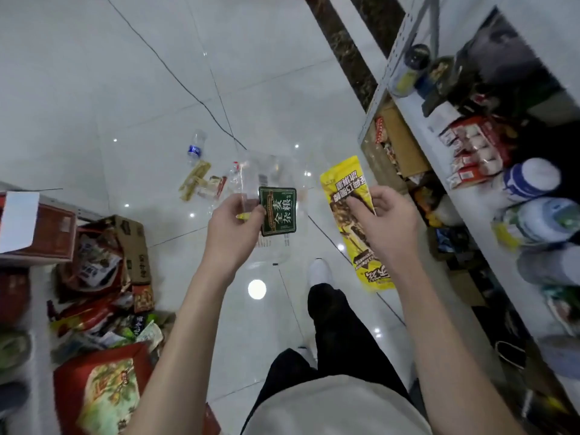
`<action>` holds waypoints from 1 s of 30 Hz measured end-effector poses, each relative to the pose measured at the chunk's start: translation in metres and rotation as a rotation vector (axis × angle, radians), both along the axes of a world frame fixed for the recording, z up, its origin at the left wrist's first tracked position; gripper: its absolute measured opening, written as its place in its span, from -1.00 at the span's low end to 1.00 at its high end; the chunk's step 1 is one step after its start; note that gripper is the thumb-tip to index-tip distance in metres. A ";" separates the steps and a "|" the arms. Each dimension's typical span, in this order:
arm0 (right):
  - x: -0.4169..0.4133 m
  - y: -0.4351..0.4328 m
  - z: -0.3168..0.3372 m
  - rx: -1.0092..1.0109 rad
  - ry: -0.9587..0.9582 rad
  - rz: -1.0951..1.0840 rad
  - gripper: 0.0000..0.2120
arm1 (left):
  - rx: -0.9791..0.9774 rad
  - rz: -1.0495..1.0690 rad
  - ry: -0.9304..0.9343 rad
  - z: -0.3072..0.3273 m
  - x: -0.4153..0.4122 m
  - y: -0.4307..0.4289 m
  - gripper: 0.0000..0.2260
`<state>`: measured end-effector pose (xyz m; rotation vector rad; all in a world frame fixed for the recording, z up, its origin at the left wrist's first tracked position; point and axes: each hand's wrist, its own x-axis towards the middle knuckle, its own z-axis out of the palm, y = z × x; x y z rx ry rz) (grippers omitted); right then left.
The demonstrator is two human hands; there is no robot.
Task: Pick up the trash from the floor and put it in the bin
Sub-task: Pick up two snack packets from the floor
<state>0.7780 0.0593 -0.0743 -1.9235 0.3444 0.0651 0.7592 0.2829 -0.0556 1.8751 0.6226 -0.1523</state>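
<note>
The left hand is raised over the tiled floor, thumb and fingers pinching a clear plastic bag with a green label. The right hand pinches the upper edge of a yellow snack bag, which hangs down beside the metal shelf. Still on the floor, beyond both hands, lie an empty plastic bottle and, just beside it, a small heap of wrappers. At the floor's left edge stands a cardboard box crammed with packets.

The clear bag bears a dark green label; the snack packet is yellow and brown; the floor is glossy white.
</note>
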 end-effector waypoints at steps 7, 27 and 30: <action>-0.158 -0.050 -0.006 -0.043 0.064 -0.165 -0.90 | -0.031 -0.174 0.066 -0.016 -0.119 -0.051 -0.92; -0.501 -0.369 -0.095 -0.068 0.290 -0.803 -0.84 | -0.010 -0.588 0.238 -0.107 -0.347 -0.373 -0.92; -0.550 -0.413 -0.123 -0.100 0.349 -0.865 -0.82 | 0.000 -0.670 0.288 -0.145 -0.379 -0.425 -0.90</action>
